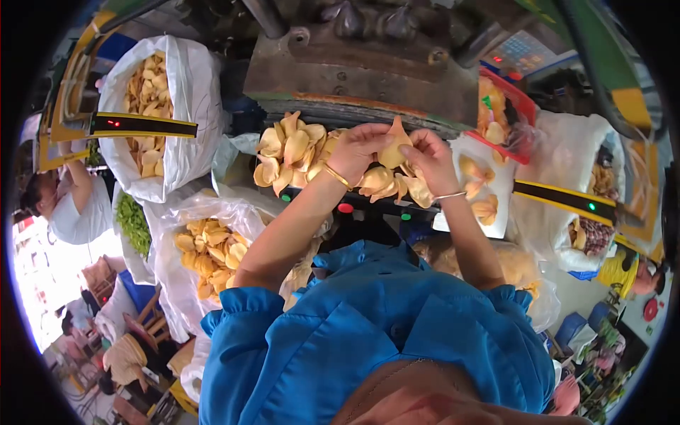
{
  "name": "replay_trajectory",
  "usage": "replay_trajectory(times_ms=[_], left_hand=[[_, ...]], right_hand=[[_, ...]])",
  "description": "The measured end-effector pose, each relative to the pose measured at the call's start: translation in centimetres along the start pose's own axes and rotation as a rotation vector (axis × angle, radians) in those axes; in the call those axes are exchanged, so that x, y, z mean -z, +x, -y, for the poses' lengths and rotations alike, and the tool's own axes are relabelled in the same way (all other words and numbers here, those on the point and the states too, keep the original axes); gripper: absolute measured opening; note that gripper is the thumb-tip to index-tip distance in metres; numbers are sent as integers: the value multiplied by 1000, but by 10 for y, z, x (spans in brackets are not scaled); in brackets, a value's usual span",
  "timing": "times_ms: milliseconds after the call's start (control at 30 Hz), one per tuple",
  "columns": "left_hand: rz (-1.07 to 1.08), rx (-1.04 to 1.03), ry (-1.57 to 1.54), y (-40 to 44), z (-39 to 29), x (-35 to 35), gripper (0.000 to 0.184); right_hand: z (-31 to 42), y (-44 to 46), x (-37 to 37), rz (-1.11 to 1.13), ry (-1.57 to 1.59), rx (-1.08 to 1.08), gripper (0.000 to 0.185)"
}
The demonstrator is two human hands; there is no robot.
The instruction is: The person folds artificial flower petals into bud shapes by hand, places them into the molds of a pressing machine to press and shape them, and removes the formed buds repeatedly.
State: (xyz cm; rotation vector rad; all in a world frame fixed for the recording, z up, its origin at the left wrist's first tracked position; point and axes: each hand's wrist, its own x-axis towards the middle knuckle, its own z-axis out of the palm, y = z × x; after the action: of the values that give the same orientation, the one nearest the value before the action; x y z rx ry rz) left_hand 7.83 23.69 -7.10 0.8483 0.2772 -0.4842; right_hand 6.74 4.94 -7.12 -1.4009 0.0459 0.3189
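Note:
Both my hands hold one pale yellow petal-shaped piece (394, 147) with a pointed tip, in front of the heavy metal press block. My left hand (356, 152) pinches its left side; a gold bangle is on that wrist. On the right side, the fingers of my right hand (433, 164) are closed on its edge, with a silver bangle at the wrist. A heap of similar petal pieces (294, 147) lies beside and beneath my hands, along the front of the press. More cupped pieces (380, 181) sit just below my fingers.
Above is the metal press block (354, 71). Yellow-black sensor bars (145, 125) flank both sides. A white sack (195, 92) and a plastic bag (166, 241) hold more pieces. A red basket (523, 106) stands right. Buttons (345, 208) line the front edge. People sit further off.

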Motion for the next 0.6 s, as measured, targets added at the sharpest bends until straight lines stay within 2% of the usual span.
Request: replay_trajectory(times_ms=[200, 333, 500, 600], left_hand=[[42, -103, 302, 9, -20, 9, 18], [-78, -56, 360, 13, -27, 10, 13], [-41, 2, 303, 6, -26, 10, 14], [-33, -38, 319, 5, -28, 8, 14]], right_hand=[[13, 53, -5, 179, -38, 30, 6], [19, 57, -14, 99, -482, 170, 7], [35, 38, -17, 61, -445, 91, 7], [35, 38, -19, 55, -411, 94, 6]])
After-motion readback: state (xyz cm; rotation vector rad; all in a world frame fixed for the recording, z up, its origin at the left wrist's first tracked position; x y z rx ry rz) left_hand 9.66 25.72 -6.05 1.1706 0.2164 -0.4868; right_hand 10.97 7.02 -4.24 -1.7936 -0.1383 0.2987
